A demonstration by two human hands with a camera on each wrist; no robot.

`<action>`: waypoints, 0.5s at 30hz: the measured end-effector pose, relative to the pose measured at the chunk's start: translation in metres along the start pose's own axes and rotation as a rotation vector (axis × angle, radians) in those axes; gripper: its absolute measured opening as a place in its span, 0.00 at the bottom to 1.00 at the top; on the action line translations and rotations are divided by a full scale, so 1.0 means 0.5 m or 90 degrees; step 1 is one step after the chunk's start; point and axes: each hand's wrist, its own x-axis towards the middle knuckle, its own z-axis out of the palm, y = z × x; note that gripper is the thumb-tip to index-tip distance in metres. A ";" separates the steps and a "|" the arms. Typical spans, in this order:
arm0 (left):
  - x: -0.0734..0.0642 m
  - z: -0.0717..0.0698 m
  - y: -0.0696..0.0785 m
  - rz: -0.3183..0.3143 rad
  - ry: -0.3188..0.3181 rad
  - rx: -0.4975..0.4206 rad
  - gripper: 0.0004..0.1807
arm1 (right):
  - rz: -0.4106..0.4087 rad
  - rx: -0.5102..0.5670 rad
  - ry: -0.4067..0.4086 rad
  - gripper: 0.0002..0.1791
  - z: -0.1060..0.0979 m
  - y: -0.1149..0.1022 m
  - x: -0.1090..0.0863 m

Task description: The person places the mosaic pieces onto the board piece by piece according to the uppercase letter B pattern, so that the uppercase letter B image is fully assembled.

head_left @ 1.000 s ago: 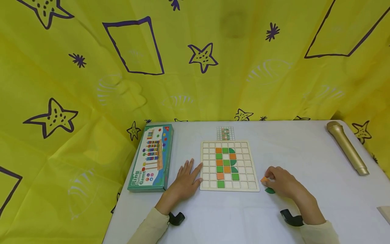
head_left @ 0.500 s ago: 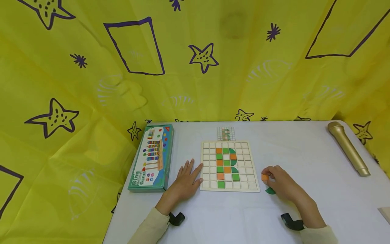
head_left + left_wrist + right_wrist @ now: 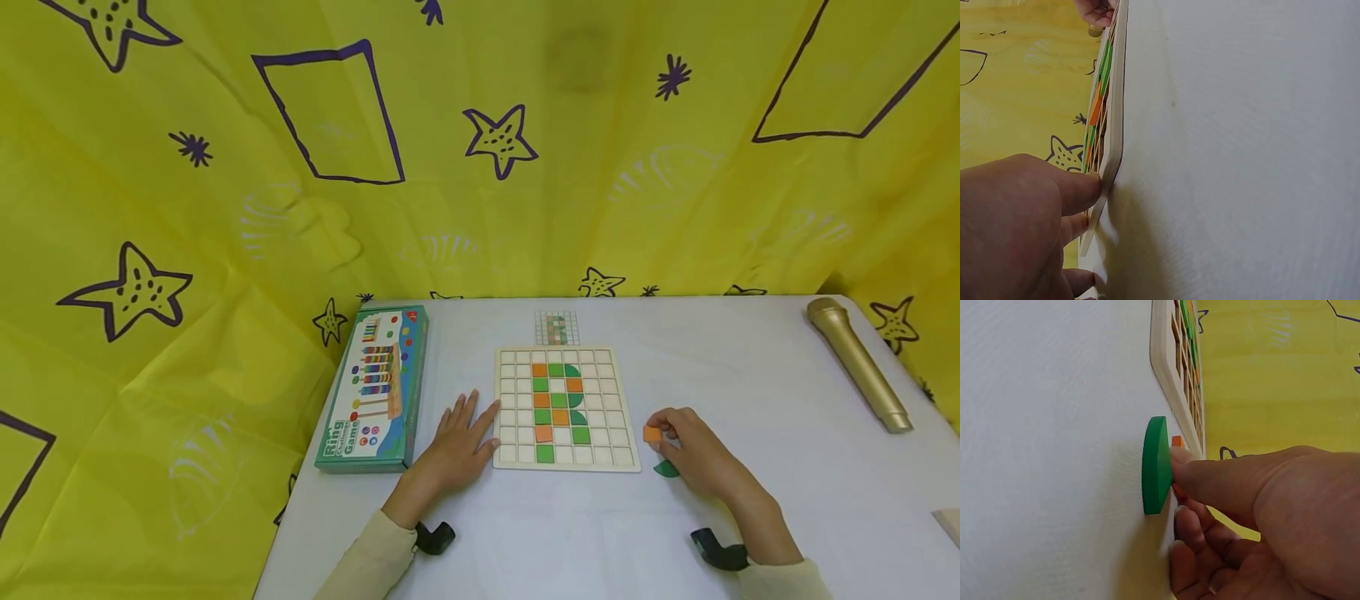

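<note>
A wooden grid board (image 3: 628, 450) lies mid-table, with green and orange tiles forming an R-like figure in its cells. At its left edge my left hand (image 3: 456, 454) is spread, thumb and index finger touching the frame; the left wrist view shows the thumb against the board's corner. Right of the board, my right hand (image 3: 693, 446) pinches an orange square tile (image 3: 652, 434) close to the tabletop. Just below those fingers lies a green curved tile (image 3: 665, 470). In the right wrist view this green tile (image 3: 1156, 465) stands in front, and the thumb partly hides the orange tile (image 3: 1177, 441).
A small pattern card (image 3: 557, 328) touches or nearly touches the board's far edge. To the left is a boxed ring game (image 3: 375, 387). A gold microphone (image 3: 857, 365) lies at the far right, and a pale flat object (image 3: 948, 525) shows at the right edge.
My right hand has turned the orange tile slightly, so more of its square face shows. The left hand stays in place at the board's edge.
</note>
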 end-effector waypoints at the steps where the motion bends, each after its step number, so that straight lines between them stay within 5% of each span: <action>1: 0.000 0.000 0.000 -0.001 -0.001 0.000 0.35 | -0.003 -0.001 0.002 0.14 0.001 0.000 0.000; 15: -0.001 0.000 -0.001 0.000 0.000 0.001 0.35 | -0.010 0.023 0.044 0.16 0.021 -0.035 0.025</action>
